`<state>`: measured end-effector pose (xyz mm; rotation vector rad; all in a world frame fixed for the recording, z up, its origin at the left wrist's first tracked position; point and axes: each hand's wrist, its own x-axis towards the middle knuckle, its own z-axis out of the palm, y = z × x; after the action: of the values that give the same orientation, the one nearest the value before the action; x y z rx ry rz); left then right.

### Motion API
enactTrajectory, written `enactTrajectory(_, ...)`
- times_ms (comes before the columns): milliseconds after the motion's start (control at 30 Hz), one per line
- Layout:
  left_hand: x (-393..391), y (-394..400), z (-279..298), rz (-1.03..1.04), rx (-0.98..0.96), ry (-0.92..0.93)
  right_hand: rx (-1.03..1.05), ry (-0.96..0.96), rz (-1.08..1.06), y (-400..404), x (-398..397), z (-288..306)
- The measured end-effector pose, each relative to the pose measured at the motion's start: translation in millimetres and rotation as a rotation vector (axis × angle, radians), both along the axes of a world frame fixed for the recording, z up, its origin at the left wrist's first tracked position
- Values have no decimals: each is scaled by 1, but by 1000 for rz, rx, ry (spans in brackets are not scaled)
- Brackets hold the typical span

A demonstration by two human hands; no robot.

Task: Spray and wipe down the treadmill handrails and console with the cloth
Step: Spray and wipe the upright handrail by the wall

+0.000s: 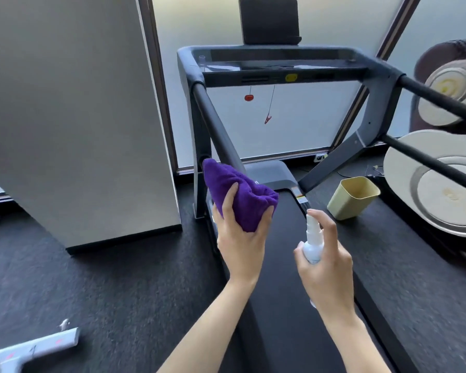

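My left hand (240,238) grips a bunched purple cloth (236,192) held up over the lower end of the left handrail (213,119). My right hand (326,262) holds a small white spray bottle (313,242) upright, its nozzle pointing toward the cloth, a finger resting on the pump top. The dark grey console (277,64) spans the far end of the treadmill, with a black tablet holder above it. The right handrail (439,99) runs out toward the right edge. Both hands hang over the black running belt (285,305).
A large grey pillar (73,117) stands to the left. A pale yellow bin (353,197) sits on the dark floor right of the belt, beside round cream cushions (447,184). A red safety key and clip dangle under the console. A light grey bar lies bottom left.
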<state>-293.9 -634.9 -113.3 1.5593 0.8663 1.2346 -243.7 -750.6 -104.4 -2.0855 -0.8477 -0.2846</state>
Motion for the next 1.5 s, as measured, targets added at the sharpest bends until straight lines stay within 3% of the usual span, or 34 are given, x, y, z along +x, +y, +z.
enactTrajectory(100, -4, -7, -19, 12, -16, -46, -5, 19, 28, 0, 9, -4)
enactTrajectory(267, -24, -32, -73, 42, 35, 77, 29, 70, 84, -7, 19, -8)
enactTrajectory(400, 4, -10, -12, 104, 220, 96, 40, 90, 151, -8, 32, -4)
enactTrajectory(500, 36, 32, 46, 188, 366, 449, 70, 89, 198, -2, 39, 3)
enactTrajectory(533, 41, 40, 55, 182, 320, 548, 78, 86, 208, 0, 41, 5)
enactTrajectory(600, 41, 45, 54, 168, 233, 570, 96, 91, 227, 5, 43, 7)
enactTrajectory(767, 10, 7, 15, 86, 164, 191, 121, 110, 270, 2, 47, 1)
enactTrajectory(867, 3, -6, 5, 65, 154, 164, 102, 136, 270, -1, 52, -5)
enactTrajectory(1100, 32, 52, 56, 61, -42, 465, 59, 118, 322, 29, 73, 7)
enactTrajectory(1500, 86, 173, 80, -77, -198, 569, 61, 68, 351, 126, 121, 33)
